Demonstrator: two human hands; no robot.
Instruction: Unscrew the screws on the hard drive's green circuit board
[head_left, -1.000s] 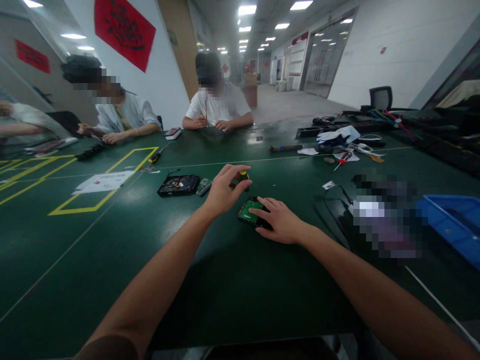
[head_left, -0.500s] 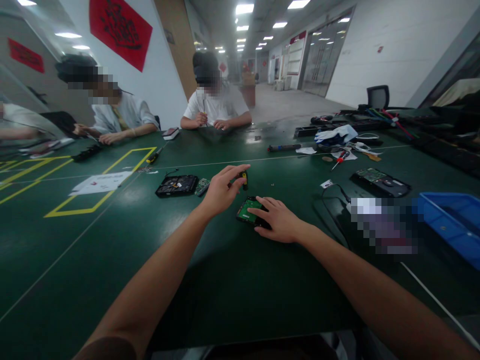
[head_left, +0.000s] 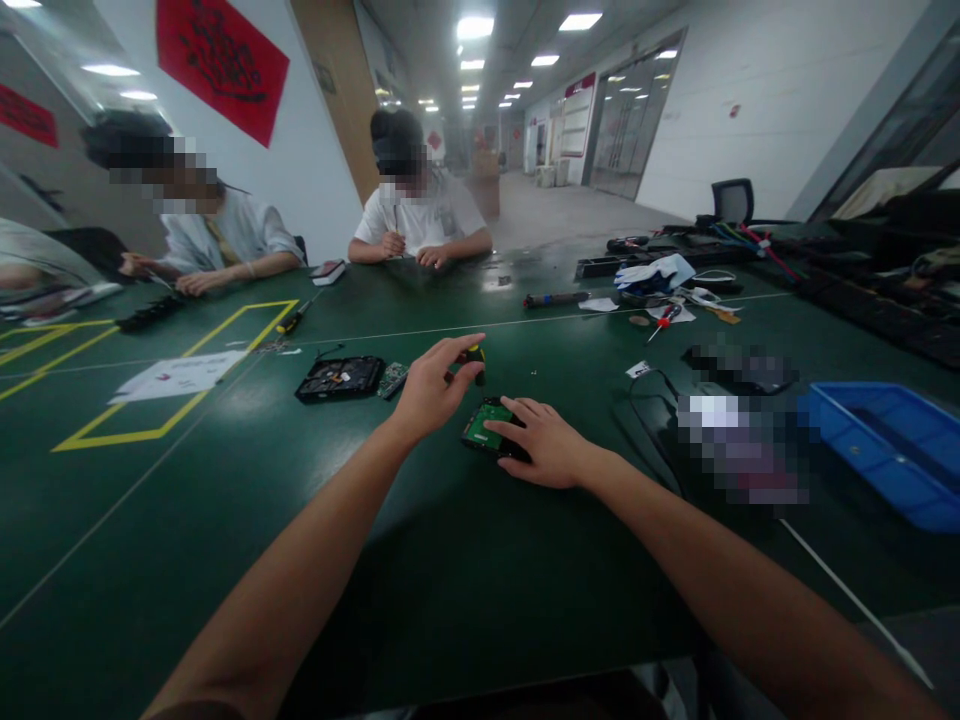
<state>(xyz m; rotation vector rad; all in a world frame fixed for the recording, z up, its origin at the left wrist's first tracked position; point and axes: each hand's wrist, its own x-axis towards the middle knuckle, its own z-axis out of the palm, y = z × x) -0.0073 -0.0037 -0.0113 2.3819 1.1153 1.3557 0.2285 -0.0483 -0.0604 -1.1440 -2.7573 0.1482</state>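
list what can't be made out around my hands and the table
All in the head view:
- yellow-and-black tool: partly hidden by left hand; tip too small and dark
- green circuit board: right side covered by right hand
- blue tray: cut off by right edge
- white paper: print blurred

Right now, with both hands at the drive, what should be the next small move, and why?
I would probably check where the tip of the yellow-and-black tool sits before turning it. The left hand holds it near the far edge of the green-boarded drive, but its lower end is not clear. The right hand rests on the drive, which should help to steady it.
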